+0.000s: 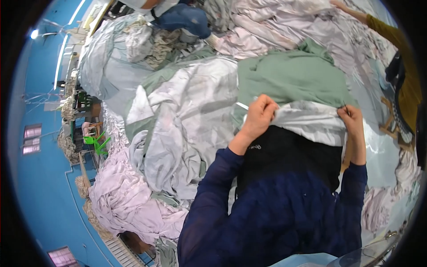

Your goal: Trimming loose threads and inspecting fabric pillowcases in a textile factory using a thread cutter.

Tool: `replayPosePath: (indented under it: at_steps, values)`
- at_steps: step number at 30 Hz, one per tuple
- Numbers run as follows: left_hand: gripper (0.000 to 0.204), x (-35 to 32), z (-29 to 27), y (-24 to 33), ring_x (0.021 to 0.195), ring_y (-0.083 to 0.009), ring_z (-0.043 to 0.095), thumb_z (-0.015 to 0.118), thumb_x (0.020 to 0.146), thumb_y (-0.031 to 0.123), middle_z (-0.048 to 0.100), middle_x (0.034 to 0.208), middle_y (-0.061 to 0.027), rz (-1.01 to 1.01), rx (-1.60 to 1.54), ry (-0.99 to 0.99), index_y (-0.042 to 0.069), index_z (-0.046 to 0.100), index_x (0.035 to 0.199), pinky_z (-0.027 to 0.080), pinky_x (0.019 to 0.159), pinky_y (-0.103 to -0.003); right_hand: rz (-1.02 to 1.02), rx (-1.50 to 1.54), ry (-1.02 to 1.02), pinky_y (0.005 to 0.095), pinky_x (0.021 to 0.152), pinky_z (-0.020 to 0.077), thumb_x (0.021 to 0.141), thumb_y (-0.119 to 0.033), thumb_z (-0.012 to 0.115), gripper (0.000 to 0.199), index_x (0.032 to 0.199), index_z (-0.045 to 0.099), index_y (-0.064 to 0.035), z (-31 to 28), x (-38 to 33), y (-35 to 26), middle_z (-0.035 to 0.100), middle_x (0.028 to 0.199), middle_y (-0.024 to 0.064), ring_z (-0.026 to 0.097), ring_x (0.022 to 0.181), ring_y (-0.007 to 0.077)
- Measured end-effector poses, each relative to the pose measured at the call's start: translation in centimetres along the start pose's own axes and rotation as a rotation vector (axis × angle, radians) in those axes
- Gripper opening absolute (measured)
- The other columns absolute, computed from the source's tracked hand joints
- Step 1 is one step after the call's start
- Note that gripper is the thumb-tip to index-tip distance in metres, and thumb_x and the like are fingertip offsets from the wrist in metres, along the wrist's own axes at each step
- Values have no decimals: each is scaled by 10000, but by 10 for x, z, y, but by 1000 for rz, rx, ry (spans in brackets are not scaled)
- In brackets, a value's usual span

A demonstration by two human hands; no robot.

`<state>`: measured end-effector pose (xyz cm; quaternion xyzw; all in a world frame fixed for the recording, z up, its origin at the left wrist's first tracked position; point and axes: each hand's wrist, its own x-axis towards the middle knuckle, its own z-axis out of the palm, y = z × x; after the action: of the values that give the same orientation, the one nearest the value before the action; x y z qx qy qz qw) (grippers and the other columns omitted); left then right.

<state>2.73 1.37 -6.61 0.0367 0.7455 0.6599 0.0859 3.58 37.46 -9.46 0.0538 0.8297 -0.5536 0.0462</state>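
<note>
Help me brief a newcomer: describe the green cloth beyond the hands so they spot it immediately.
Follow the dark blue sleeves up to the left hand and right hand. Just beyond the white cloth between them lies the green cloth. Its broad, muted green sets it apart from the pinkish cloth behind.

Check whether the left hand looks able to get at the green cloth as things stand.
Probably yes: the green cloth lies just beyond the left hand, with no barrier visible between. The hand's grip looks closed on the white fabric, though, and would likely have to loosen first.
</note>
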Motion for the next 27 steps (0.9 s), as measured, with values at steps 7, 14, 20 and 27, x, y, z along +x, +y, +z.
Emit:
replayPosePath:
  at_steps: [7, 14, 20, 27]
  values:
    - [114, 0, -8, 19, 588, -69, 518, 516, 960, 96, 593, 761, -22, 36, 103, -120, 36, 515, 862, 429, 544, -228, 16, 35, 3, 232, 486, 260, 879, -132, 672, 249, 680, 555, -36, -3, -4, 5, 434, 591, -98, 347, 552, 10]
    - [88, 5, 2, 34, 610, -66, 513, 502, 962, 78, 636, 860, -49, 75, -74, -150, 23, 519, 895, 432, 564, -224, 26, 72, 8, 227, 516, 262, 863, -93, 655, 243, 661, 531, -40, 4, -1, -7, 440, 620, -100, 353, 594, 14]
    - [84, 8, 4, 42, 552, -76, 540, 507, 960, 84, 660, 863, -54, -89, -256, -303, 24, 506, 902, 424, 498, -247, -37, 79, 7, 224, 491, 253, 888, -106, 658, 264, 666, 528, -47, 5, 1, 2, 435, 604, -104, 341, 566, 4]
    - [60, 8, -1, 42, 621, -352, 581, 506, 894, 36, 568, 735, -165, 454, 603, -93, 2, 457, 901, 426, 525, -421, -35, 70, 17, 232, 491, 252, 877, -102, 659, 259, 664, 525, -43, 6, 0, -3, 430, 602, -100, 337, 573, 11]
